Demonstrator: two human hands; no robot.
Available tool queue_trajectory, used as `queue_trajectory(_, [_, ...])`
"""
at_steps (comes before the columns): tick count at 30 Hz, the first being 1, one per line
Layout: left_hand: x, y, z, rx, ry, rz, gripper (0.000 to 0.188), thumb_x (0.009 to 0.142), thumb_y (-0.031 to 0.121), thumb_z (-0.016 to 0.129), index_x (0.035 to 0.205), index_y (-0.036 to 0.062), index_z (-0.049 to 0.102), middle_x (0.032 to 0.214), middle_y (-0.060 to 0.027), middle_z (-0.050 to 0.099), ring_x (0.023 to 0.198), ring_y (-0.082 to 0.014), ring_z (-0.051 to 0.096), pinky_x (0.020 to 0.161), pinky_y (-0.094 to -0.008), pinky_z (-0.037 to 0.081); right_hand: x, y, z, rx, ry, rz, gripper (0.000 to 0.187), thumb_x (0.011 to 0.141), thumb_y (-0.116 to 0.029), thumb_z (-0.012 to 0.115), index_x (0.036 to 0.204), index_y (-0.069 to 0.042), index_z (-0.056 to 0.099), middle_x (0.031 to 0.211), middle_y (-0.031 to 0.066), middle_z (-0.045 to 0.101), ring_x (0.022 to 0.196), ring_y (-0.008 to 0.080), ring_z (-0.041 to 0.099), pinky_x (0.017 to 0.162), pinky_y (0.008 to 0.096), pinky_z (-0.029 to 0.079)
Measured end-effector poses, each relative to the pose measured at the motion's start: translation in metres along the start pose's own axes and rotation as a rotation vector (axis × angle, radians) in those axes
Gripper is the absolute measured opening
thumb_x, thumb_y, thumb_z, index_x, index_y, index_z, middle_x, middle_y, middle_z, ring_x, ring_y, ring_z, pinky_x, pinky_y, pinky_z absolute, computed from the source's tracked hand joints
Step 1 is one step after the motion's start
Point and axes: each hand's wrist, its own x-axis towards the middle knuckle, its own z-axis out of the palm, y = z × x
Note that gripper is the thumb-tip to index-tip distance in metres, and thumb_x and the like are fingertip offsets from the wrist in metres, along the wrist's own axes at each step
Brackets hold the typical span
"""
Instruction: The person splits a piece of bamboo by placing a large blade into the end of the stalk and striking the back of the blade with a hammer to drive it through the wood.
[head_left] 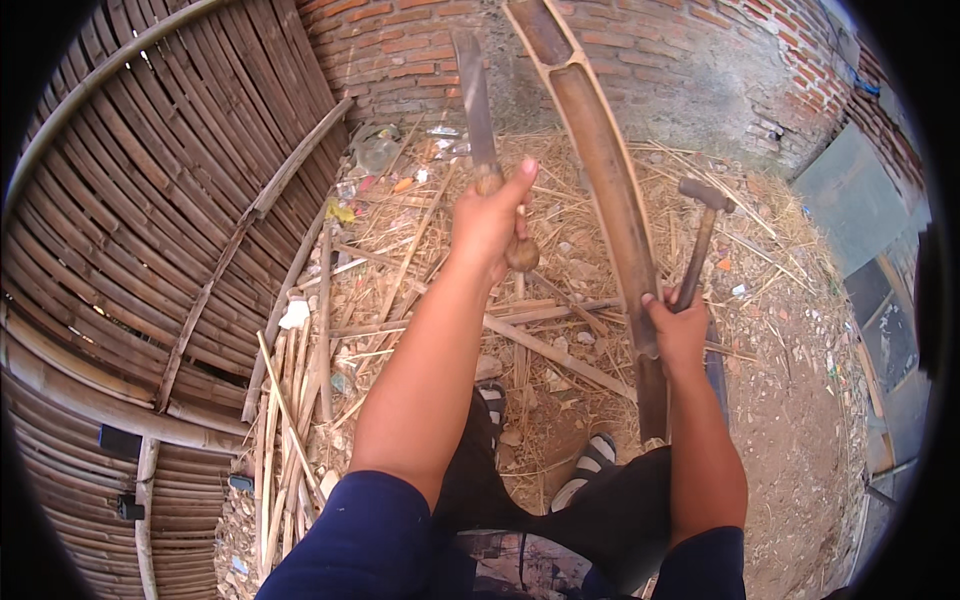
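My left hand [484, 222] is closed around the wooden handle of a machete [477, 110], its long blade pointing up and away from me. A rounded knob at the handle's end sticks out below my fingers. My right hand [678, 335] is closed on a hammer [698, 250], its dark head upward. The same hand's thumb rests on the edge of a long split bamboo pole [605, 160]. This half pole stands tilted, its hollow brown side toward me, with a node wall across it near the top. The fingers behind it are partly hidden.
A bamboo slat wall [170, 190] rises at the left, a brick wall [420, 60] at the back. Bamboo strips [290, 440] lie in a pile at the left. Straw, stones and litter cover the ground around my sandals [588, 470]. Grey panels [850, 200] lean at the right.
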Motion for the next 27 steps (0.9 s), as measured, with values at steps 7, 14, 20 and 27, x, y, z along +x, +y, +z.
queue_trajectory(7, [-0.018,-0.052,-0.008,0.021,0.003,0.044,0.051,0.076,0.025,0.093,0.106,0.0036,0.057,0.089,-0.0054,0.068,0.068,-0.0083,0.061,0.054,-0.0244,0.047,-0.032,0.036,0.029,0.101,-0.032,0.002,0.021,0.085,-0.006,0.079,0.094,-0.002,0.061,0.089,0.0025,0.067,0.079,0.0091,0.061,0.071,0.0271,0.050])
queue_trajectory(14, [-0.011,-0.063,-0.009,0.035,0.037,0.104,0.041,0.079,0.011,0.088,0.106,0.0040,0.058,0.087,-0.0042,0.068,0.062,-0.0094,0.058,0.054,-0.0253,0.047,-0.035,0.054,0.049,0.101,-0.160,0.042,0.023,0.085,-0.004,0.079,0.102,-0.001,0.064,0.093,0.0033,0.069,0.081,0.0097,0.063,0.072,0.0274,0.051])
queue_trajectory(20, [-0.012,-0.082,-0.015,0.013,0.067,0.143,0.035,0.081,0.005,0.084,0.104,0.0003,0.058,0.089,-0.0058,0.069,0.074,-0.0117,0.063,0.065,-0.0287,0.053,-0.030,0.035,0.058,0.176,-0.236,0.052,0.040,0.081,-0.007,0.086,0.111,0.002,0.061,0.110,0.0130,0.069,0.101,0.0204,0.069,0.090,0.0351,0.057])
queue_trajectory(27, [-0.034,-0.124,-0.007,0.191,-0.024,0.160,0.027,0.081,0.010,0.083,0.094,0.0000,0.062,0.081,-0.0062,0.069,0.072,-0.0110,0.064,0.065,-0.0296,0.054,-0.014,-0.029,0.059,0.328,-0.176,-0.035,0.047,0.082,-0.009,0.086,0.117,0.005,0.058,0.119,0.0184,0.067,0.111,0.0265,0.067,0.097,0.0390,0.057])
